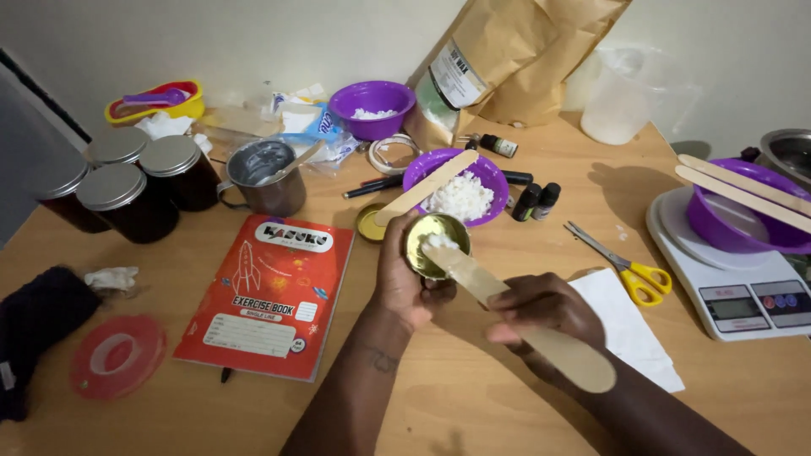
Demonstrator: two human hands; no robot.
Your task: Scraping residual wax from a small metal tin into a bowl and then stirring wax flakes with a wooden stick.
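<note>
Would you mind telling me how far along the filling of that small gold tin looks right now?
Done: a little white wax sits in the gold tin. In hand: the left hand holds the tin while the right hand presses a wooden stick into it. Left: the tin is mostly unfilled, and the purple bowl behind holds plenty of flakes.

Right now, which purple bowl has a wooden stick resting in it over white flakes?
The middle purple bowl, just behind the gold tin held by the left hand. The back bowl has no stick; the one on the scale shows no flakes.

Left hand point(404, 283) and right hand point(545, 308) each closed in a grip.
</note>
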